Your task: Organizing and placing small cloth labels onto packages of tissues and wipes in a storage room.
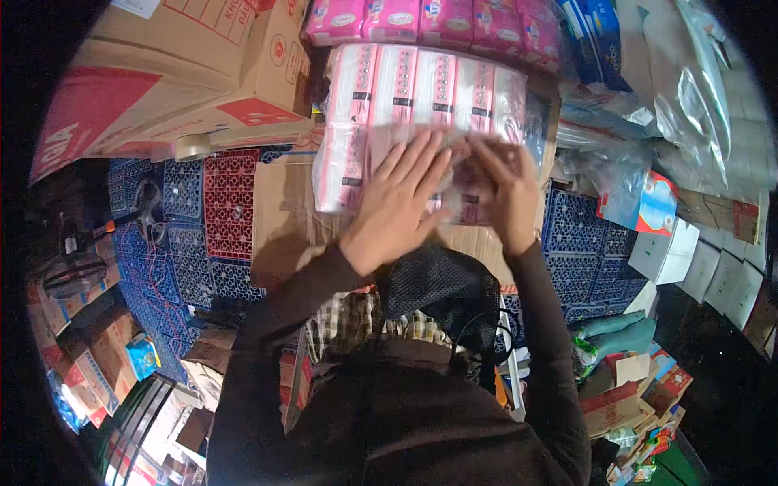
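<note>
Plastic-wrapped white and pink packs, which look like tissue packs, stand in rows on a cardboard surface before me. My left hand lies palm down over the near row, fingers spread towards the far side. To its right is my right hand, blurred, its fingers bent inward over the same row. Between and beneath the hands is a brownish, blurred patch that I cannot make out. Bright pink packs line up behind the white ones.
A large carton with a roll of tape at its edge stands at the left. Blue plastic crates and one red crate flank the cardboard. Clear plastic wrap hangs at the right, above white boxes.
</note>
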Available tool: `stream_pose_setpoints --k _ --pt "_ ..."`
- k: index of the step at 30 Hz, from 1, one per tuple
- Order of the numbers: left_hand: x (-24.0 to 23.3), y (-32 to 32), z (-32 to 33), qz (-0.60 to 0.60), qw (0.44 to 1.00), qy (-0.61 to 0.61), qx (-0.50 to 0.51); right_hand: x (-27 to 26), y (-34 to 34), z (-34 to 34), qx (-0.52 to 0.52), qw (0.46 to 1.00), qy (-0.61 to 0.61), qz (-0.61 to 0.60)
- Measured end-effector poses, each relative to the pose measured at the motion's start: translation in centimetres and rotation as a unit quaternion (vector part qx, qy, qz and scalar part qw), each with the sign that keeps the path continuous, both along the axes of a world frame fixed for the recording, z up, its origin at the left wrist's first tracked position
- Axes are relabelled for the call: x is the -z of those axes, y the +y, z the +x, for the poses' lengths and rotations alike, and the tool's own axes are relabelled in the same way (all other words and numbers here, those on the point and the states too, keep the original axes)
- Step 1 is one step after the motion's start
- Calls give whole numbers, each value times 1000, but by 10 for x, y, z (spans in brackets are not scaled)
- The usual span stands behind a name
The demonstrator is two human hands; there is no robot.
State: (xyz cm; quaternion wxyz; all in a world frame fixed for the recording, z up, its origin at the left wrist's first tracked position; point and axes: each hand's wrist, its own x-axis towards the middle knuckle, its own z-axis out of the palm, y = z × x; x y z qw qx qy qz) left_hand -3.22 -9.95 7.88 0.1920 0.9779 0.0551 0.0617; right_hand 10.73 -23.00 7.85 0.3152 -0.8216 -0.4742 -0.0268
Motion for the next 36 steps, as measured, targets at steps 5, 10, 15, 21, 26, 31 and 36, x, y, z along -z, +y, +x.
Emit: stream_pose_setpoints --k 5,10,15,21,26,31,36 --pt "18 42 92 120 986 -108 -29 12 54 80 75 994 -78 10" --pt "32 90 153 111 986 -111 -47 19 98 132 85 994 -69 23" --pt "32 66 112 164 976 -139 -28 19 65 109 20 998 -39 41" --pt "-13 -3 -2 4 1000 1 2 -11 -1 4 -9 999 29 -24" --pt "-31 -20 -37 -74 995 65 30 -17 -34 -42 0 992 114 -56" --pt "-34 -13 -34 -104 990 73 68 -28 -39 -40 -18 990 108 -83" --pt "-3 16 6 -2 1000 -2 21 -3 10 3 15 1000 25 -7"
